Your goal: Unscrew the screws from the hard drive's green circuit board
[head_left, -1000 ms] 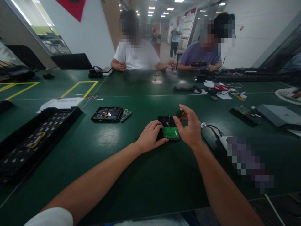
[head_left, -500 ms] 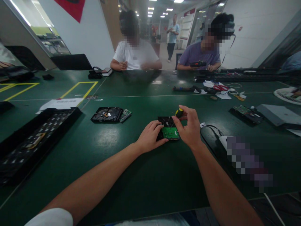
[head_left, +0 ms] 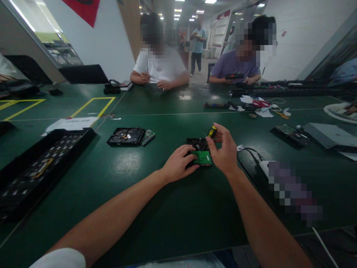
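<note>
A hard drive (head_left: 198, 142) lies on the table before me, its green circuit board (head_left: 204, 158) facing up. My left hand (head_left: 180, 162) grips the drive's left end, thumb along the near edge and fingers over the top, hiding that end. With thumb and fingers closed, my right hand (head_left: 224, 150) holds a yellow and black screwdriver (head_left: 212, 131) by its handle above the drive's far right part. I cannot make out where the screwdriver's tip rests.
An opened hard drive (head_left: 126, 136) and a loose circuit board (head_left: 148, 137) lie to the left, beyond a long black tray (head_left: 41, 163). At right are another drive (head_left: 290, 134), a grey metal box (head_left: 331, 136) and a cable (head_left: 252, 149). Two people sit across the table (head_left: 156, 223).
The screwdriver handle stands slightly more upright in my right hand. My left hand stays on the drive. Across the table, one person's hands have shifted, and a standing person has moved left.
</note>
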A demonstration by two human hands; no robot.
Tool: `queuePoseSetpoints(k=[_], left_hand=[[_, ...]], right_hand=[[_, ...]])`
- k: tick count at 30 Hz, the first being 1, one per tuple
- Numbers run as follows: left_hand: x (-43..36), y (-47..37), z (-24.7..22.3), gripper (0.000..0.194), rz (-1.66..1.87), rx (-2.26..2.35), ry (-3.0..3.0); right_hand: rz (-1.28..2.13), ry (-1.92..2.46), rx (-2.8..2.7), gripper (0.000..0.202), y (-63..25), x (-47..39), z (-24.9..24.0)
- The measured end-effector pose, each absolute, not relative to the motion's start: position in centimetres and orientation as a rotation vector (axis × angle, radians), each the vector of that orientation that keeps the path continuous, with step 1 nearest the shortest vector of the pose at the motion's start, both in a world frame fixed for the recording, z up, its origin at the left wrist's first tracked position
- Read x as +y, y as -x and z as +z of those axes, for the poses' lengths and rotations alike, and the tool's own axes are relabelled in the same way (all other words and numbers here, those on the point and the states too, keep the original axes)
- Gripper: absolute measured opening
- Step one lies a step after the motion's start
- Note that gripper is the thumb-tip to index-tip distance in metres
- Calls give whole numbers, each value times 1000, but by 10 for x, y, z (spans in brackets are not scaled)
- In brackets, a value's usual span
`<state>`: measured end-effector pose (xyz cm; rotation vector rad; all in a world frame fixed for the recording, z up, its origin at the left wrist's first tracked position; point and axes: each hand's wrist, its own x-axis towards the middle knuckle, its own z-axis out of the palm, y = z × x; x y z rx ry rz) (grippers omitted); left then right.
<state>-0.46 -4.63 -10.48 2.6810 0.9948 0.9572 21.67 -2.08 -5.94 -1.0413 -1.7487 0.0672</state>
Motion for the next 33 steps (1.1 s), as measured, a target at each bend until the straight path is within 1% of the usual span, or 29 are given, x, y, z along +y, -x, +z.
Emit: queuePoseSetpoints(k=[7, 10, 16, 19, 22, 29, 31, 33], left_hand=[[-45, 5, -105, 28, 981, 964, -2698], [-45, 5, -104, 24, 1011, 926, -2709], [-46, 5, -104, 19, 1030, 893, -2725], [-46, 5, -104, 18, 1012, 897, -2723], [-46, 5, -103, 22, 986, 902, -2725], [-47, 5, -104, 41, 873, 882, -2772], [-47, 5, -105, 44, 861, 887, -2773], [-48, 5, -106, 46, 854, 905, -2767]], right_hand=[[57, 1010, -1764, 48, -214, -25, -53], [34, 1000, -1761, 45, -216, -25, -52], [27, 1033, -1765, 55, -217, -23, -55], [24, 1028, -1775, 54, -216, -24, -56], [12, 1017, -1762, 51, -216, -23, -56], [-50, 1038, -1776, 47, -216, -24, -52], [-30, 1016, -1775, 45, -215, -24, -52], [25, 999, -1762, 47, -214, -24, -53]])
